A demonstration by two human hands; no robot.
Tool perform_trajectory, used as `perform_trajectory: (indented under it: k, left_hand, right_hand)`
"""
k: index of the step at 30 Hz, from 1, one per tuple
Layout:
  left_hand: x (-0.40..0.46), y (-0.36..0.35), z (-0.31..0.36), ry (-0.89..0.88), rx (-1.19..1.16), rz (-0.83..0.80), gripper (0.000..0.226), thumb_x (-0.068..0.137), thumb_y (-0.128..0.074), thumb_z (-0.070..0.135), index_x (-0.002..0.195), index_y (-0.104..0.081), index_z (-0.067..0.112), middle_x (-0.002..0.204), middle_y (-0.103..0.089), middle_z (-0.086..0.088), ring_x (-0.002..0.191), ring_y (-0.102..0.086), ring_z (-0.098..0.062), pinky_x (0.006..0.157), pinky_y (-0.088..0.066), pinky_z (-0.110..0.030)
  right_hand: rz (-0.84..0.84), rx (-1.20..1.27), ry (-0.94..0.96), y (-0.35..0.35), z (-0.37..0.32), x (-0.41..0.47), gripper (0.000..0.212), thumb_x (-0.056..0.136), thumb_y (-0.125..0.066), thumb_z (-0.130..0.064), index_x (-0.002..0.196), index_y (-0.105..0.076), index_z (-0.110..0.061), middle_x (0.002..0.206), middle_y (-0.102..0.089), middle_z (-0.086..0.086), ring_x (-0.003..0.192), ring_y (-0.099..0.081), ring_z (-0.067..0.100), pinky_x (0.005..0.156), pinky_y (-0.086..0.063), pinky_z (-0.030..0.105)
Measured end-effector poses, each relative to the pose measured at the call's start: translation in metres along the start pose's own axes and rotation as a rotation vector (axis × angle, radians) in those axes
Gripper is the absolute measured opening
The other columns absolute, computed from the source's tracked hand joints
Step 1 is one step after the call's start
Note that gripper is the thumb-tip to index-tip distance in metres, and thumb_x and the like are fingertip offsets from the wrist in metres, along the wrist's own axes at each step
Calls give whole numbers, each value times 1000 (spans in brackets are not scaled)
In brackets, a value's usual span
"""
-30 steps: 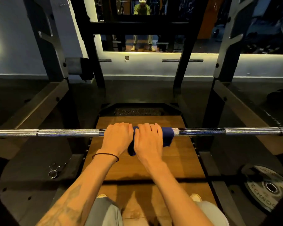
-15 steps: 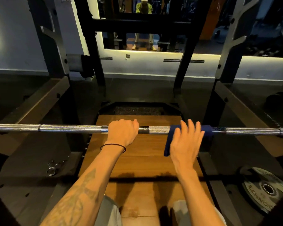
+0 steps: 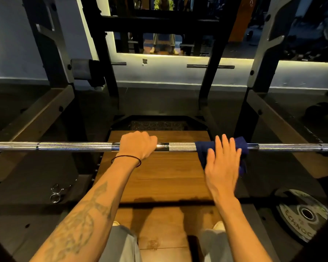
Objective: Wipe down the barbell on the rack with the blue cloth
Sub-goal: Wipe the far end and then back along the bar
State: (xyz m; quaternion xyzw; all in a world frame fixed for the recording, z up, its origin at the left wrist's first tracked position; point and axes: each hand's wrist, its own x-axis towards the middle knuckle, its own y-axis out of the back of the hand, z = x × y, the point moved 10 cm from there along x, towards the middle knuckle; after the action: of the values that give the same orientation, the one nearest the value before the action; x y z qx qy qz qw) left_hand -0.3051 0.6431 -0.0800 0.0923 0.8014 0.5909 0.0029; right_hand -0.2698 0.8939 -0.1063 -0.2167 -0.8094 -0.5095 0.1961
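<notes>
Now left hand (image 3: 137,143) gripping barbell (image 3: 74,146), right hand (image 3: 222,163) pressing blue cloth (image 3: 203,148)

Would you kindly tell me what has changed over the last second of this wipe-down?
The right hand slid the blue cloth rightward along the barbell, away from the left hand, and its fingers straightened from a wrap-around grip to pressing flat. The left hand kept gripping the bar's middle; the bar stayed put.
</notes>
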Motion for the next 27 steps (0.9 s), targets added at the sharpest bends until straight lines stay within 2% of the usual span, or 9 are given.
perform_trajectory:
  k: [2,3,7,11,15,19,21,24,27]
  left_hand:
    - [8,-10,-5,30,-74,-78,29,102,-33,30,109,-58,17,94,-59,-9,77,-53,-27,64,-38,-36]
    - [10,-12,-5,34,-96,-103,30,102,-33,29,112,-58,17,101,-62,-10,84,-57,-29,66,-39,-36]
    - [3,1,5,-18,0,5,29,103,-34,28,118,-57,18,111,-65,-7,101,-65,-32,66,-40,-38]
    - [-21,9,1,32,-83,185,28,105,-32,32,121,-53,21,98,-67,-1,82,-67,-27,57,-41,-34]
    - [-44,12,-11,107,-452,313,33,101,-33,48,88,-52,25,72,-56,7,62,-54,-14,60,-43,-32]
    - [-58,14,-10,47,-520,394,32,100,-41,42,97,-65,21,94,-54,5,80,-46,-8,72,-42,-28]
    - [-60,13,-8,26,-499,368,39,100,-35,46,103,-66,22,92,-57,7,78,-49,-8,72,-43,-28]
    - [-50,12,-4,90,-410,279,48,99,-25,56,92,-63,26,85,-61,7,74,-54,-11,69,-41,-30]
    - [-34,10,-3,165,-287,167,58,99,-18,59,88,-61,22,90,-67,-1,82,-63,-21,72,-39,-37]
  right_hand:
    - [-11,45,-14,-7,-28,-2,55,104,-31,-39,147,-47,-8,157,-40,12,151,-22,30,124,-12,49]
    - [-41,48,63,-14,-54,-9,55,104,-30,-40,148,-46,-10,158,-38,10,152,-20,29,125,-12,48]
    - [-192,59,376,-42,-117,-42,56,104,-31,-39,156,-31,-18,164,-25,2,155,-12,21,125,-10,43]
    - [-189,-46,526,-33,-102,-43,57,103,-35,-37,157,-29,-18,163,-28,6,153,-20,24,123,-21,43]
    - [-51,-42,354,-8,-61,-16,55,102,-36,-37,148,-46,-9,149,-49,11,143,-38,29,122,-21,44]
    - [8,-4,117,0,-47,-4,47,101,-35,-34,130,-58,-5,118,-62,12,114,-55,33,114,-33,48]
    - [-14,-65,64,-8,-64,-9,44,103,-32,-31,129,-58,-8,119,-61,8,116,-52,30,113,-32,48]
    - [-103,-99,228,-23,-111,-27,42,103,-36,-34,136,-54,-15,129,-59,4,126,-49,24,116,-29,45]
    - [-147,-23,427,-21,-124,-34,46,102,-39,-35,142,-50,-14,135,-56,3,130,-47,24,116,-32,45]
